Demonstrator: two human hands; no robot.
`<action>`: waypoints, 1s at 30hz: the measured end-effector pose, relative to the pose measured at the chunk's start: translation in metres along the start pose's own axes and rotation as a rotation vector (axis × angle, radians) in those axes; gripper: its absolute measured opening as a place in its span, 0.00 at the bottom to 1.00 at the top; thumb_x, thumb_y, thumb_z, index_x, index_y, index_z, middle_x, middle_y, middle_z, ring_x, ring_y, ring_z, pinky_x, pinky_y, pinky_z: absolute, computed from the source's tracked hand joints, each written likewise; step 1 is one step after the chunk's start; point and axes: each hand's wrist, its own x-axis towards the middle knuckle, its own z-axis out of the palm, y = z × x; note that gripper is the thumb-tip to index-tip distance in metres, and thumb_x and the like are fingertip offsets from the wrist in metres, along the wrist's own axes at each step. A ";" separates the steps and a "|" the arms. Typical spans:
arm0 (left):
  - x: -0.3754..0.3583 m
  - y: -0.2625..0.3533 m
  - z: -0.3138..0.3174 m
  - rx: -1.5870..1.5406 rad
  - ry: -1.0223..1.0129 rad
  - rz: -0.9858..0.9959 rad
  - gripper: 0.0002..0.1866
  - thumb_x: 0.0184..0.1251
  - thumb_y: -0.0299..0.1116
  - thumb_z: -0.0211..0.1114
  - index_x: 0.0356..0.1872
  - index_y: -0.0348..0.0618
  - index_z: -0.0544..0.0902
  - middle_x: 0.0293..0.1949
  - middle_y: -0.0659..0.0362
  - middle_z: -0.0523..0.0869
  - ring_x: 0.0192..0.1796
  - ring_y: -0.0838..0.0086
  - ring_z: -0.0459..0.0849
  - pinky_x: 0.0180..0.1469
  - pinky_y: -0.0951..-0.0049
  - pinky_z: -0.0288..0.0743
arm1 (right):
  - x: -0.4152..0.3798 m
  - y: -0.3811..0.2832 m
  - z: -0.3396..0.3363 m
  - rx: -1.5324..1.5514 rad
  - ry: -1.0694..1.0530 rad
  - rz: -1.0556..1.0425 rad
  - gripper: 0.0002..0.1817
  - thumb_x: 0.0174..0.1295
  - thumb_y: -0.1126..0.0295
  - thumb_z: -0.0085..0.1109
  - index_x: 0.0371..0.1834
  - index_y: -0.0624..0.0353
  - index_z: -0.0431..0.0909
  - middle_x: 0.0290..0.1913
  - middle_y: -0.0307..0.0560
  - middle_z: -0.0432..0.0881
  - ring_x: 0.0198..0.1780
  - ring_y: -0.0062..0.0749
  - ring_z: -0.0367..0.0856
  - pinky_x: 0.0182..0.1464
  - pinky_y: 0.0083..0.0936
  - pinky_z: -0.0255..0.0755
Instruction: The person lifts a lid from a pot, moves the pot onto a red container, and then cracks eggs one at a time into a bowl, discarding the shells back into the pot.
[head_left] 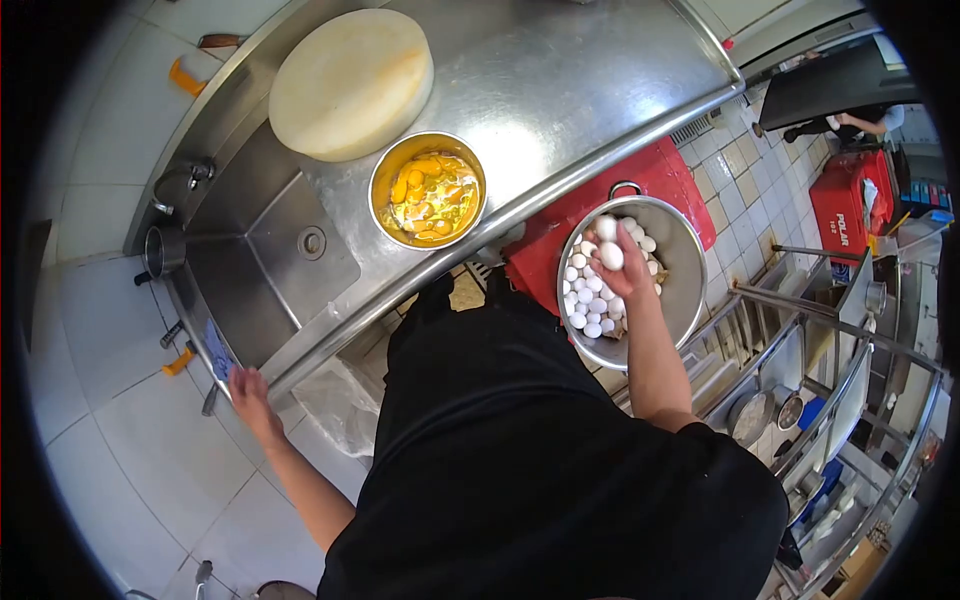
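Observation:
My right hand is over a large steel pot of white eggs, its fingers closed around at least two eggs. The pot stands on a red surface below counter height. My left hand is at the front corner of the sink, beside a blue cloth; it is empty, with fingers apart. On the steel counter near its front edge is a metal bowl containing cracked eggs, with several whole yolks showing.
A thick round white cutting board lies behind the bowl, partly over the sink. A metal rack with pans stands at the right. Farther off are a red cooler and another person.

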 end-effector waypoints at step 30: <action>-0.073 0.189 0.367 0.284 -1.084 0.809 0.20 0.56 0.33 0.66 0.51 0.41 0.86 0.41 0.49 0.85 0.43 0.58 0.85 0.48 0.64 0.79 | 0.052 0.029 0.228 -0.995 -0.495 -0.231 0.21 0.75 0.59 0.53 0.64 0.60 0.75 0.41 0.45 0.84 0.32 0.26 0.80 0.35 0.22 0.75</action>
